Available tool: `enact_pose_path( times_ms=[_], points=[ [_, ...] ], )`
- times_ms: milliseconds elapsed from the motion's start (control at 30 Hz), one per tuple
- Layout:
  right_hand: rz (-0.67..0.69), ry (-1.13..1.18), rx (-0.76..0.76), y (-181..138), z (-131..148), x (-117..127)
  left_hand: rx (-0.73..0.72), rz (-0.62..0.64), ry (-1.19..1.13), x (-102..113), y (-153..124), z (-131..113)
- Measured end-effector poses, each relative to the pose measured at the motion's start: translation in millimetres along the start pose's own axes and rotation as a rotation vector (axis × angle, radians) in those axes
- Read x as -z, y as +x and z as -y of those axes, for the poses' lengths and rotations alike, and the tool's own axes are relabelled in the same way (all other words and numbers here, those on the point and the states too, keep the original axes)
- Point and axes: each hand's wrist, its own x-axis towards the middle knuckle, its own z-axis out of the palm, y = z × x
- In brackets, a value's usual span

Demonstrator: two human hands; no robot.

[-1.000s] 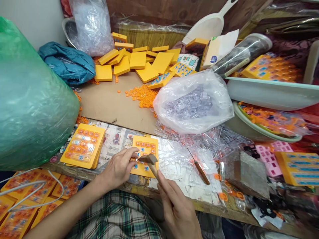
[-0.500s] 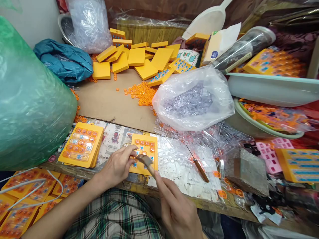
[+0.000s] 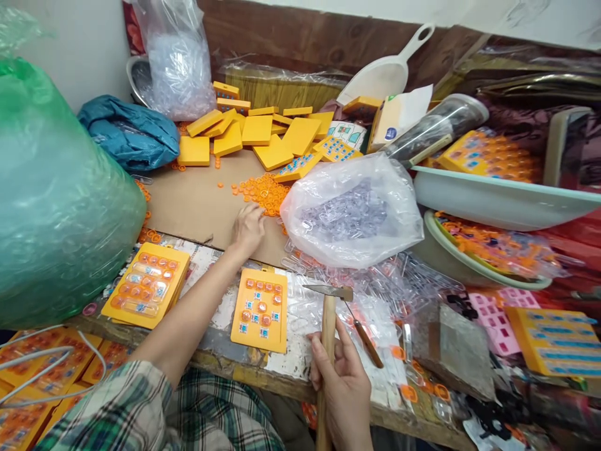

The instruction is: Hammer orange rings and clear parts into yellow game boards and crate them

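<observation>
My left hand point(image 3: 248, 230) reaches out over the cardboard, its fingers curled together at the near edge of a pile of small orange plastic rings point(image 3: 263, 188); whatever its fingertips hold is hidden. In front of me lies a yellow plastic board point(image 3: 260, 338) with orange pieces and small blue-patterned squares set in it. My right hand point(image 3: 342, 376) grips the wooden handle of a hammer point(image 3: 328, 326), held upright to the right of the board, its metal head at the top. A stack of filled yellow boards point(image 3: 145, 285) sits to the left, beyond my left forearm.
An open white bag point(image 3: 352, 213) of clear plastic pieces stands beyond the hammer. A wooden-handled awl point(image 3: 367, 343) and a stone block point(image 3: 455, 351) lie to the right. Yellow blocks point(image 3: 257, 129) are heaped at the back. A big green bag point(image 3: 66, 207) bulges at left.
My left hand has left the yellow board and moved forward to the orange pile. The hammer has moved right, off the board, and is now upright in my right hand.
</observation>
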Motion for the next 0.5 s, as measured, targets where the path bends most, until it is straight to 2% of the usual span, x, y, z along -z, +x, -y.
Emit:
enact_pose_path(
  times_ms=[67,133,333,500],
  points=[
    [-0.004,0.044,-0.004,-1,1,1,0.021,0.022,0.001,-10,16,1],
    [0.001,0.076,-0.009,-2,0,2,0.039,0.051,0.004,-10,18,3],
    [-0.004,0.069,-0.029,-1,-1,4,0.064,0.203,0.050,9,-18,10],
    [0.023,0.027,-0.017,2,2,1,0.039,0.248,0.081,12,-36,8]
  ],
)
